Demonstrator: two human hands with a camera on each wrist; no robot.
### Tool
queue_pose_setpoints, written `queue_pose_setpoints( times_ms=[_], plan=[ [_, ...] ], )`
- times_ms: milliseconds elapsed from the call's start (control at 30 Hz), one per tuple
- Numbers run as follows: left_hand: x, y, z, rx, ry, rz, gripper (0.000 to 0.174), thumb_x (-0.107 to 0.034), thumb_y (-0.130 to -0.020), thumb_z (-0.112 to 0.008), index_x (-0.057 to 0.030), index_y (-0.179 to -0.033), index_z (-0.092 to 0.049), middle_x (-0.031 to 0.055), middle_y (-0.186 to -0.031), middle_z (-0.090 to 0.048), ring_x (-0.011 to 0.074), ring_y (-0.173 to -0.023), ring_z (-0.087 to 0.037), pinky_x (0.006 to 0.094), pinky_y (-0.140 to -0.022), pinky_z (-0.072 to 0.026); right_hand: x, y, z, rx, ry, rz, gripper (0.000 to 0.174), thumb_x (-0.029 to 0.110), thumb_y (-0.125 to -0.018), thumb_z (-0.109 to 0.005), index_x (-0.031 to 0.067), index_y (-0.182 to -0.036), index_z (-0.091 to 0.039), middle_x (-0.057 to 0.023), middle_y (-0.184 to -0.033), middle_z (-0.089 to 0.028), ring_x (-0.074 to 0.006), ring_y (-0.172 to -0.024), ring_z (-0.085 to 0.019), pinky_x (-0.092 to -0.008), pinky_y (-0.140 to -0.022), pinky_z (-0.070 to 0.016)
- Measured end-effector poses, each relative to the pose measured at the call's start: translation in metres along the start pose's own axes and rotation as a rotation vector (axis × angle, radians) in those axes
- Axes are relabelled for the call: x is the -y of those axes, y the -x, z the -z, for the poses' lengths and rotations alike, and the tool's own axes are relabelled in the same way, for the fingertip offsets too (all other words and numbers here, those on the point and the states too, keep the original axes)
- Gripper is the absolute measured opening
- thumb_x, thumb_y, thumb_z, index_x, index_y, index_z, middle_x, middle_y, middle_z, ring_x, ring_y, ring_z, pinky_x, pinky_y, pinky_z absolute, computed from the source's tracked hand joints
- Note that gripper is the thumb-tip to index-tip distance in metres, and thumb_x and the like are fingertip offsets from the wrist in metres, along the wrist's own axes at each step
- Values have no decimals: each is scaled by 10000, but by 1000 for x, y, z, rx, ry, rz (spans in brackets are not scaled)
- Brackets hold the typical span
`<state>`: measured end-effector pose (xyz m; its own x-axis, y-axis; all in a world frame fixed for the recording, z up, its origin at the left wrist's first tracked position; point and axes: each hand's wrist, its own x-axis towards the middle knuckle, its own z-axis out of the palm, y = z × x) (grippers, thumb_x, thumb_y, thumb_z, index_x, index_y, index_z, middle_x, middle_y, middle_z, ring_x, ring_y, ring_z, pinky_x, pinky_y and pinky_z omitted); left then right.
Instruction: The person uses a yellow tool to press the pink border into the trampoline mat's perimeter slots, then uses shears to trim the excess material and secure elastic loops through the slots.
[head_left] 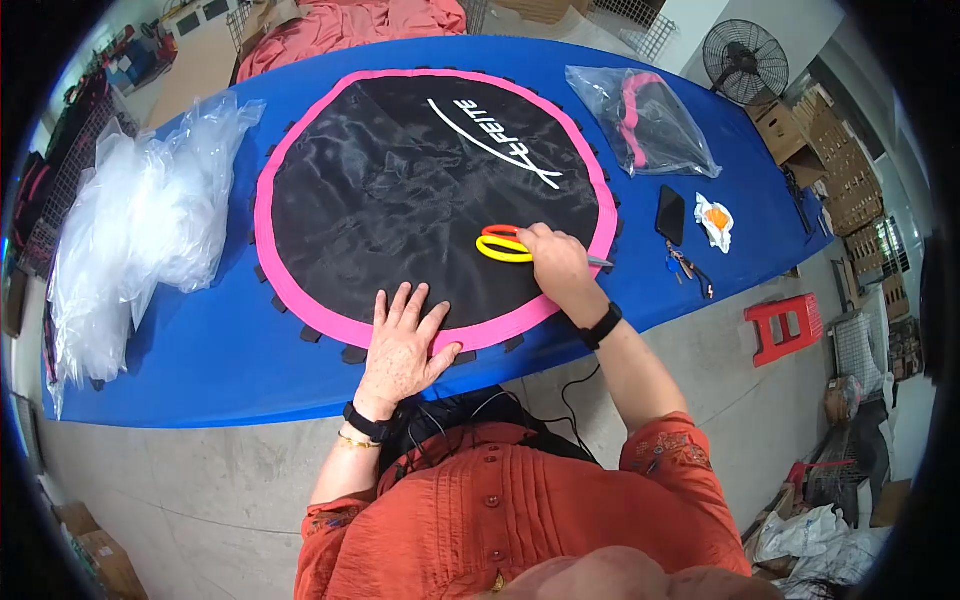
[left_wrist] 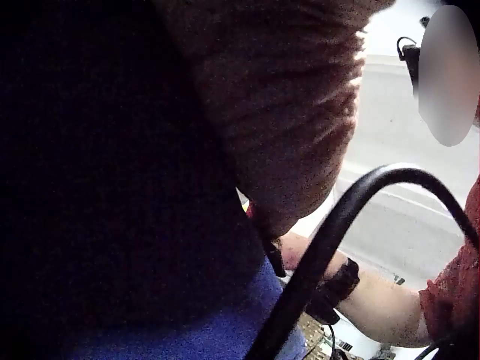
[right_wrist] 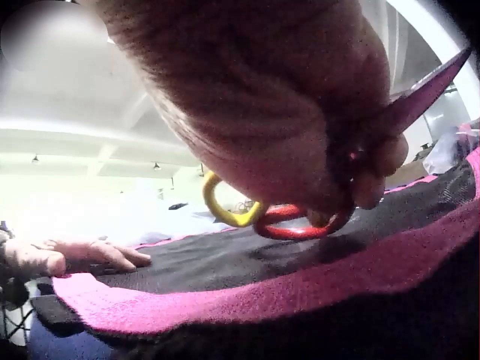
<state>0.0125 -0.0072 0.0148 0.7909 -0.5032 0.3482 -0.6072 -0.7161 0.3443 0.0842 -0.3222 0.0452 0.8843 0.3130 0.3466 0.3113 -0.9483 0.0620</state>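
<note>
A round black mat (head_left: 370, 190) with a pink border (head_left: 268, 225), white lettering and small black tabs around its edge lies flat. My left hand (head_left: 400, 345) rests on its near edge, fingers spread over the black fabric and thumb along the border. Further right, my right hand (head_left: 558, 262) grips a pair of scissors (head_left: 505, 257) round the middle. Their red and yellow handle loops stick out to the left over the mat, and the blades point right across the border. In the right wrist view the scissor blades (right_wrist: 431, 94) look closed together. The left wrist view is mostly dark.
The mat lies on a blue-covered table (head_left: 200, 370). Clear plastic bags (head_left: 160, 200) are heaped at the left. At the right lie a bagged pink-and-black item (head_left: 650, 120), a phone (head_left: 671, 215), keys (head_left: 685, 265) and a crumpled wrapper (head_left: 713, 222). A red stool (head_left: 783, 328) stands on the floor.
</note>
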Motion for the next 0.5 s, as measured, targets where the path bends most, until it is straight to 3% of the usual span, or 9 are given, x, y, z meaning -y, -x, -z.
queue_pose_setpoints(
  times_ms=[133, 200, 467, 500],
  plan=[
    [0, 0, 1, -1, -2, -5, 651, -572, -987, -710, -116, -1452, -696, 247, -1597, -545, 473, -1547, -434, 685, -1301, -249, 9, -24, 1, 101, 24, -58, 287, 95, -995, -630, 120, -1259, -740, -112, -1084, -707, -304, -950, -771, -443, -836, -625],
    [-1, 0, 1, -8, -2, -8, 646, -562, -985, -715, -118, -1453, -692, 243, -1592, -550, 473, -1545, -437, 678, -1301, -251, 10, -37, 1, 222, -13, -137, 396, -3, -953, -603, 101, -1317, -719, -138, -1152, -715, -372, -1018, -756, -498, -882, -610],
    [-1, -1, 2, -24, 16, -12, 639, -548, -977, -724, -116, -1447, -695, 246, -1585, -557, 478, -1536, -445, 682, -1295, -258, 6, -43, 3, 210, -68, -149, 391, -9, -959, -591, 98, -1313, -717, -157, -1155, -722, -394, -1037, -759, -519, -892, -609],
    [0, 0, 2, -18, 18, -9, 639, -548, -977, -724, -116, -1447, -695, 247, -1587, -556, 478, -1536, -445, 682, -1295, -258, 4, -40, 3, 183, -55, -122, 310, 36, -978, -606, 102, -1256, -726, -150, -1121, -720, -372, -1003, -770, -500, -861, -620]
  ],
)
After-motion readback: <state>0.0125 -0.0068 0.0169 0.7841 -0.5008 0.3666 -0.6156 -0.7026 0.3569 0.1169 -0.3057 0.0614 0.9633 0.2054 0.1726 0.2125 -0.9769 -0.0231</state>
